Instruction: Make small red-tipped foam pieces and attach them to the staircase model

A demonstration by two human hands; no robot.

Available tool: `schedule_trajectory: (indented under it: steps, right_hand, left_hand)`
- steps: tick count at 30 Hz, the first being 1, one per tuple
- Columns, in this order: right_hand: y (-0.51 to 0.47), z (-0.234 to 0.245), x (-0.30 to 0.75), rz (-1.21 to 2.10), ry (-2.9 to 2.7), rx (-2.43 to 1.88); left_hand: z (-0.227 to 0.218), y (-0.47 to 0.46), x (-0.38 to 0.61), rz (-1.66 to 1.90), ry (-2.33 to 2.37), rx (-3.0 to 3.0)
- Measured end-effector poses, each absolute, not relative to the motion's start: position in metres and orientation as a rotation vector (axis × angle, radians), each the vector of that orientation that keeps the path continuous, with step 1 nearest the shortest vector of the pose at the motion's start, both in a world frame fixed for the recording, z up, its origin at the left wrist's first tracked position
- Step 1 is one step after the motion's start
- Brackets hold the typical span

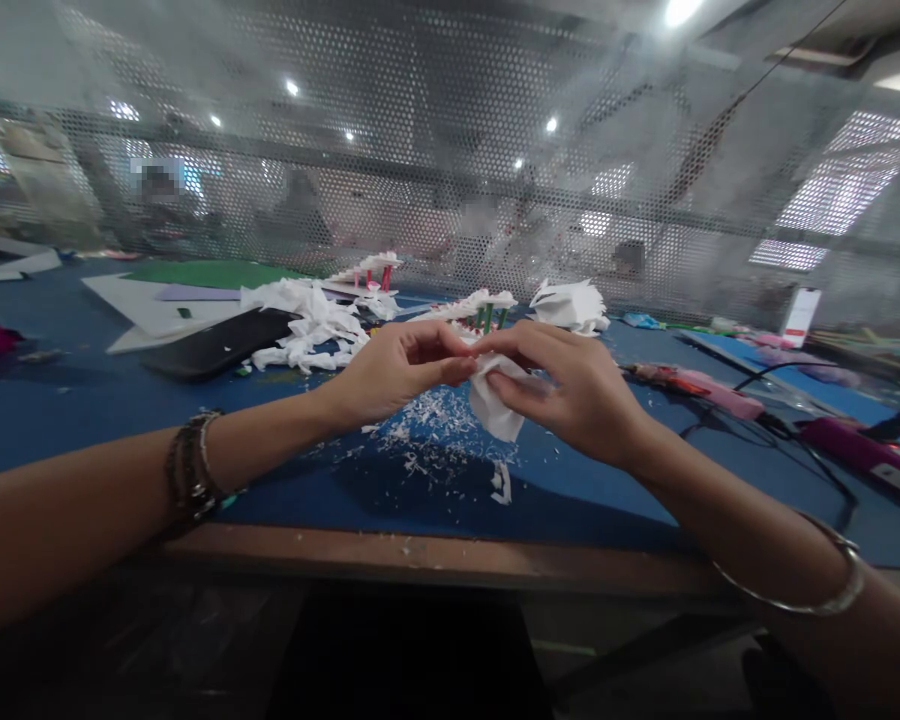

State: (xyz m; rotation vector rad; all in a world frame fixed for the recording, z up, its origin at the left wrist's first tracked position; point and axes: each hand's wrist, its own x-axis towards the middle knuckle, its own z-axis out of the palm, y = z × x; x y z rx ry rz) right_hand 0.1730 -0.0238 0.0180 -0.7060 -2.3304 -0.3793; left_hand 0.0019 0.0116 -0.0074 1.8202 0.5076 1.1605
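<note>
Above the middle of the blue table, my left hand (pixel 390 370) and my right hand (pixel 577 385) meet at the fingertips. A crumpled white tissue (pixel 497 408) hangs from my right hand, pinched between thumb and fingers. My left thumb and index finger are pressed together against the right fingertips; what lies between them is too small to make out. White paper shreds (pixel 435 425) are scattered on the table below both hands. Just behind the hands stands a white piece on green legs (pixel 487 318), partly hidden by my fingers.
Crumpled white paper (pixel 307 315) lies at left beside a black phone-like slab (pixel 210 345). Green and white sheets (pixel 210 275) lie behind. To the right are a pink glue gun (pixel 705 390), cables, a purple power strip (pixel 866 460) and an upright phone (pixel 800 315). Perforated metal screen behind.
</note>
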Motion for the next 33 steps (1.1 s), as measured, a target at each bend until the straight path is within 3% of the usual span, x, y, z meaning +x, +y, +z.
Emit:
schedule_trajectory:
  steps: [20,27,33]
  right_hand:
    - [-0.0213,0.0119,0.1709,-0.138,-2.172,-0.660]
    - [-0.0267,0.0116,0.1687,0.101,-2.076,-0.742]
    - [-0.0244,0.0103,0.1676,0.061,-2.068,-0.750]
  left_hand:
    - [-0.0093,0.0073,0.0045,1.184,0.477,1.806]
    - [-0.0080,0.0032,0.0045,1.257,0.432,1.809]
    - [-0.0107,0.0024,0.0042,1.343,0.469,1.929]
